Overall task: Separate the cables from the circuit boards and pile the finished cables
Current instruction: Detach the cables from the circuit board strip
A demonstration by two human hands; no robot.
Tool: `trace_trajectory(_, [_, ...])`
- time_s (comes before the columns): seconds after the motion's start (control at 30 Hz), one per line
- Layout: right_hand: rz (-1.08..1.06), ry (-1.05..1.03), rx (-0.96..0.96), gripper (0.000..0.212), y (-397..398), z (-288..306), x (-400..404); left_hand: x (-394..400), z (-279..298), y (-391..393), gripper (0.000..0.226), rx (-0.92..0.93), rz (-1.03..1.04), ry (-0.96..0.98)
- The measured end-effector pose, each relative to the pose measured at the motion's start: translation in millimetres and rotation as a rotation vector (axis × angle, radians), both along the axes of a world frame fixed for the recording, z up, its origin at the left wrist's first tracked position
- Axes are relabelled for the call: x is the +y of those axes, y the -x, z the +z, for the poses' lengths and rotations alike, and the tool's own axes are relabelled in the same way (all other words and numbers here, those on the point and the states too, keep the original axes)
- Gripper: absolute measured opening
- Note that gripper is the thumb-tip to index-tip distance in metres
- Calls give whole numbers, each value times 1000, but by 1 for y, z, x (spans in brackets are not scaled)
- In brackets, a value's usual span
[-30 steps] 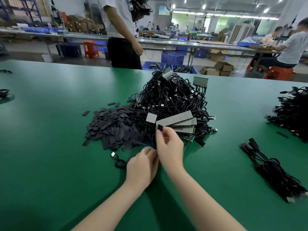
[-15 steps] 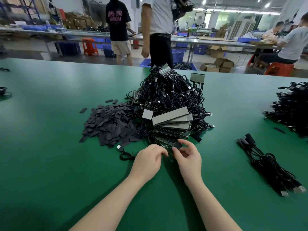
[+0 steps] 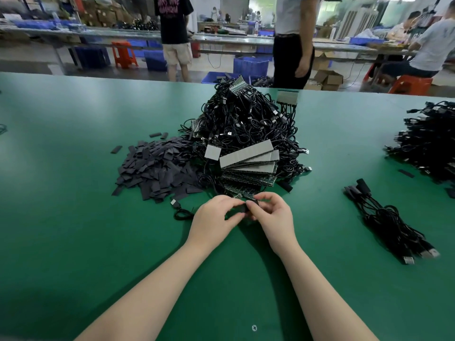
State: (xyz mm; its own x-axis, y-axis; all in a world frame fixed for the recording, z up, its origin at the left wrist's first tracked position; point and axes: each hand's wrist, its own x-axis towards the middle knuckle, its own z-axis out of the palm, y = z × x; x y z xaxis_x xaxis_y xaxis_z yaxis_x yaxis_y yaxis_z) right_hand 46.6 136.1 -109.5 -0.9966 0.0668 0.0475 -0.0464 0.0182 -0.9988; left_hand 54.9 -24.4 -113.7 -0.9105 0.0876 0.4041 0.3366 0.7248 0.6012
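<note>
On the tabletop (image 3: pixel 73 217) a tall heap of cables and circuit boards (image 3: pixel 246 129) sits at the middle, toward the far edge. A spread of flat strips (image 3: pixel 157 168) lies touching its left side. Both hands meet at the heap's near foot, the left hand (image 3: pixel 214 217) just left of the right hand (image 3: pixel 273 215), with a small part (image 3: pixel 240 208) between them. A bundle of cables (image 3: pixel 389 220) lies to the near right, well apart; another heap (image 3: pixel 430 141) sits at the far right edge
</note>
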Motion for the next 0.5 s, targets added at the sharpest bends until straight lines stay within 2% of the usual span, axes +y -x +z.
trace_trajectory(0.27, [20, 1, 15, 19, -1, -1, -2, -1, 0, 0, 18, -6, 0, -66])
trace_trajectory(0.5, [-13, -6, 26, 11, -2, -2, -3, -2, -2, 0, 28, -16, 1, -67])
